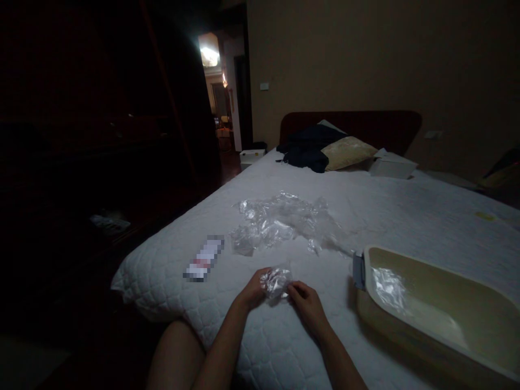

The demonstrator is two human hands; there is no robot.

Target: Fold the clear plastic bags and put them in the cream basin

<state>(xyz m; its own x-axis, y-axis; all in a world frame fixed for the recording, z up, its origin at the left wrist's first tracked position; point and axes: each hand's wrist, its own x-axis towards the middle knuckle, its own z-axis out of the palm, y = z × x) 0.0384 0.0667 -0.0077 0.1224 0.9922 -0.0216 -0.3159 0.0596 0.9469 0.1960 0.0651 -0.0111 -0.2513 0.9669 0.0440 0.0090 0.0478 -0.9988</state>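
Note:
A crumpled clear plastic bag (277, 283) is held between my two hands, just above the near part of the bed. My left hand (254, 290) is closed around its left side, the fingers partly hidden behind the plastic. At its right edge, my right hand (304, 299) pinches the film between thumb and fingers. Beyond the hands lies a loose spread of clear plastic bags (280, 225) on the white quilted bedding. To the right stands a large cream plastic bin (439, 271), with a folded clear plastic bag (389, 290) inside it.
A blurred-out flat item (203, 259) lies on the bed (162, 281) to the left. Dark clothing (304, 146), a tan pillow (349, 151) and a white box (393, 164) sit near the headboard (390, 125). My bare knee (176, 355) is at the bed's front edge.

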